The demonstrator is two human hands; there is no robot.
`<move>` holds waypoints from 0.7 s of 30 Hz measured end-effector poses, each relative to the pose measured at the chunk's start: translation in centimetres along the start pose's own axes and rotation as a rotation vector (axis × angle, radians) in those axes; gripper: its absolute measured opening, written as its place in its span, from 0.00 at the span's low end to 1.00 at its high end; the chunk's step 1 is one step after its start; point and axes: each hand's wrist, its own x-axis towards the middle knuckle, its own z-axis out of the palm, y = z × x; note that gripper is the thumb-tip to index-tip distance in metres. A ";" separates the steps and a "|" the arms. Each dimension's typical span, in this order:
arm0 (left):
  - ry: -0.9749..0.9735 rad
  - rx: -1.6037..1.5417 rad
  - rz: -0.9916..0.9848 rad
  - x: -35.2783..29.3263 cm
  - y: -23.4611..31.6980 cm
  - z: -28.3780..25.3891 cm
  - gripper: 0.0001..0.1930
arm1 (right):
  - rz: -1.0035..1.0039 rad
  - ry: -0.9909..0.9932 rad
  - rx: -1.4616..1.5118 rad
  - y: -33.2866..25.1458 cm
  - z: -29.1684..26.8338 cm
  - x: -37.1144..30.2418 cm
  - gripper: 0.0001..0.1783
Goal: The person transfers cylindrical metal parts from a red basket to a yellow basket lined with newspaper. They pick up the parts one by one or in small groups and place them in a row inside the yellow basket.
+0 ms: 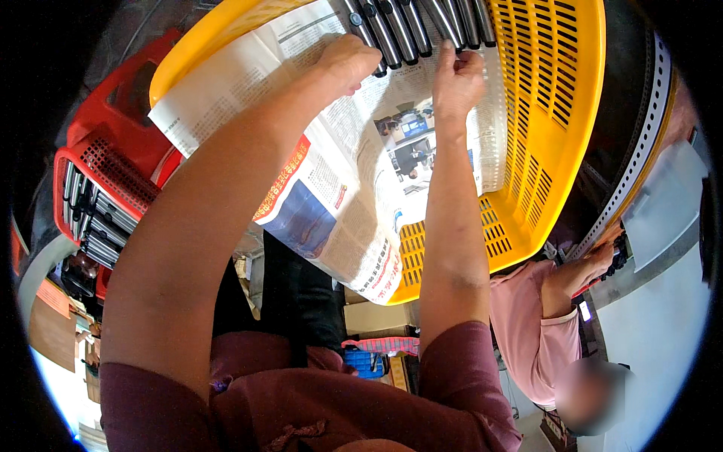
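Observation:
Inside a yellow plastic basket (544,151), a row of shiny metal tubes (397,30) with black ends lies side by side on printed newspaper (316,128). My left hand (348,62) is at the left end of the row, its fingers curled against the outermost tube, with the fingertips partly hidden. Farther right, my right hand (458,87) pinches the near end of one tube (446,26), thumb up and fingers folded. The far ends of several tubes run out of the picture's top. Newspaper hangs over the basket's near rim.
A red plastic basket (113,120) at left holds more metal tubes (98,218). At right stands a perforated metal strip (640,143). Another person in a pink shirt (535,324) works at the lower right. A cardboard box (373,320) sits below the yellow basket.

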 end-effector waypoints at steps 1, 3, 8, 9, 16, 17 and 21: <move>0.006 0.015 -0.003 0.2 0.0 0.1 0.15 | -0.011 -0.054 -0.039 -0.1 -0.1 -0.3 0.24; 0.020 0.039 0.006 0.1 0.1 0.1 0.15 | -0.021 -0.058 -0.012 0.4 0.4 -1.0 0.25; -0.067 0.040 0.027 -0.4 0.3 -0.3 0.22 | -0.294 0.148 -0.023 0.4 0.9 -0.7 0.25; -0.033 0.048 0.092 -0.5 0.1 -0.3 0.22 | -0.344 0.087 -0.037 -0.2 0.6 -0.2 0.26; 0.052 0.216 0.414 -8.8 1.2 -1.0 0.25 | -0.625 0.254 -0.133 0.3 0.8 5.0 0.25; 0.088 0.313 0.561 -9.9 -0.1 -1.2 0.25 | -0.589 0.255 -0.169 0.1 0.7 5.3 0.24; 0.034 0.577 0.962 -16.8 -2.1 -4.6 0.17 | -0.674 0.153 -0.396 1.0 -1.0 6.4 0.23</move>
